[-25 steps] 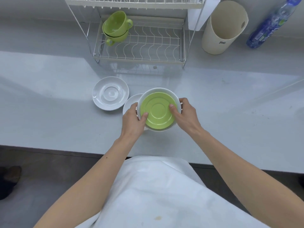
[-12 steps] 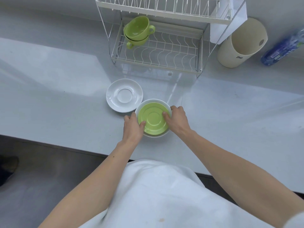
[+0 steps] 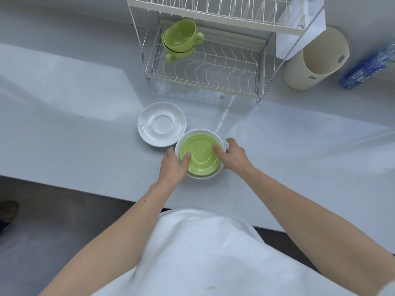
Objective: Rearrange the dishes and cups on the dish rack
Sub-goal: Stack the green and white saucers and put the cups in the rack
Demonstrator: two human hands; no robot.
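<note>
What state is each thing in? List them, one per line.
Green saucer: stacked on a white dish, both hands on it.
White dish: on the counter under the green saucer.
White saucer: flat on the counter, empty.
Green cups: two nested, on the lower rack shelf.
Dish rack: upper tier empty as far as visible.
Beige holder: looks empty.
Left hand: gripping the stack.
Right hand: gripping the stack.
</note>
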